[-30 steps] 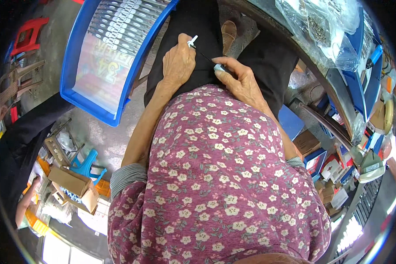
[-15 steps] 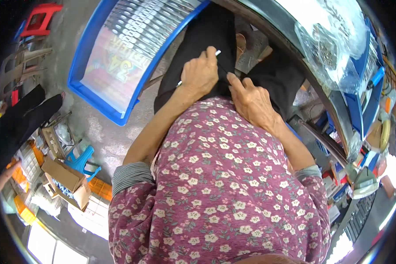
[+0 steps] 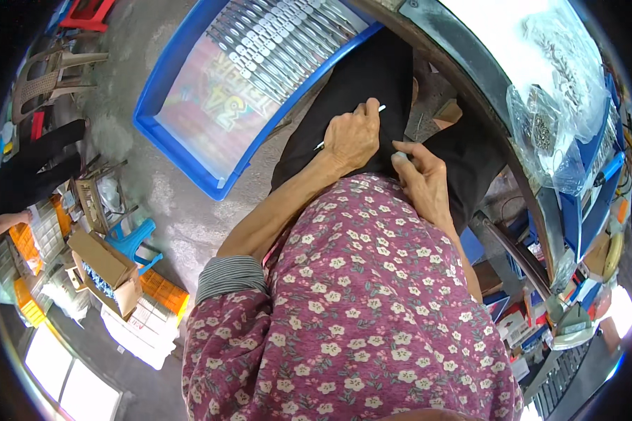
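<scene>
My left hand (image 3: pixel 354 138) is closed in a fist over my dark trousers (image 3: pixel 376 70). A slim white stick (image 3: pixel 382 108), perhaps a pen, passes through it; one end shows past the fingers, the other by the wrist. My right hand (image 3: pixel 425 173) is a little to the right and nearer my body. Its thumb and forefinger come together in a pinch, and whatever they hold is too small or hidden to name. A gap separates the two hands.
At the far left of my lap, a blue tray (image 3: pixel 183 172) holds rows of slim grey-and-white pieces. A workbench edge (image 3: pixel 463 49) curves along the right, with clear plastic bags (image 3: pixel 551 133). Leftward are a blue stool (image 3: pixel 130 242), a cardboard box (image 3: pixel 105 263) and another person's dark-clad leg (image 3: pixel 38 151).
The thin dark line that ran between my hands no longer shows. My right hand has drawn away from the left, toward my body, fingers more curled. The whole view has shifted.
</scene>
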Tool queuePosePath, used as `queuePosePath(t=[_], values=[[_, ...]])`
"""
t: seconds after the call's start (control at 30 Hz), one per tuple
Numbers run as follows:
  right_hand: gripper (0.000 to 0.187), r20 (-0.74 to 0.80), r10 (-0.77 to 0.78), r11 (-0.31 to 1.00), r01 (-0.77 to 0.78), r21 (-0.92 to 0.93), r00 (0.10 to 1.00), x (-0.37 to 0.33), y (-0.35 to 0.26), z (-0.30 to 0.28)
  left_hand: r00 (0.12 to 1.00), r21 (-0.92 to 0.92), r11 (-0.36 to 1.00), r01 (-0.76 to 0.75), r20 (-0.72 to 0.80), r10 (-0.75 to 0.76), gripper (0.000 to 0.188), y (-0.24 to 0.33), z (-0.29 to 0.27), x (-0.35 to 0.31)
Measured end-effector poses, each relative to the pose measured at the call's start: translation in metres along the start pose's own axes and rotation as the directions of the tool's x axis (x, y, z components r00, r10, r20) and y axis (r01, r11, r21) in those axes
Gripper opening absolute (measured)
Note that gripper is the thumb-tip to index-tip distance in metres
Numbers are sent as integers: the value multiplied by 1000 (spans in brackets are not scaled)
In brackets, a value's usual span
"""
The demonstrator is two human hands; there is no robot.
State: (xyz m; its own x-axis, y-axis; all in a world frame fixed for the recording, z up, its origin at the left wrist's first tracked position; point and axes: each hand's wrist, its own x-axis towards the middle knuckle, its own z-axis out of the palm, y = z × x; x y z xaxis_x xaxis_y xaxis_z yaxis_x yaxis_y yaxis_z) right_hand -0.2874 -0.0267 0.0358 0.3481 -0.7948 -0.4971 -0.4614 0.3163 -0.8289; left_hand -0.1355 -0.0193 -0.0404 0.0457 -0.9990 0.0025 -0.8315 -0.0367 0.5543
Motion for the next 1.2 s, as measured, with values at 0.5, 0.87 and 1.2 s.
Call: queuePosePath(t=[0.5,0.87,1.2], values=[[26,516,222,163,-553,817,828,14,31,-12,998,30,999,-22,-63,24,13,-2,9,3],[30,320,250,598,-405,691,914,5,13,-19,995,24,999,-34,-96,36,16,3,-1,-3],[29,277,220,756,-343,558,935,1,35,-29,982,-607,780,152,2,-189,14,-3,-54,-4]])
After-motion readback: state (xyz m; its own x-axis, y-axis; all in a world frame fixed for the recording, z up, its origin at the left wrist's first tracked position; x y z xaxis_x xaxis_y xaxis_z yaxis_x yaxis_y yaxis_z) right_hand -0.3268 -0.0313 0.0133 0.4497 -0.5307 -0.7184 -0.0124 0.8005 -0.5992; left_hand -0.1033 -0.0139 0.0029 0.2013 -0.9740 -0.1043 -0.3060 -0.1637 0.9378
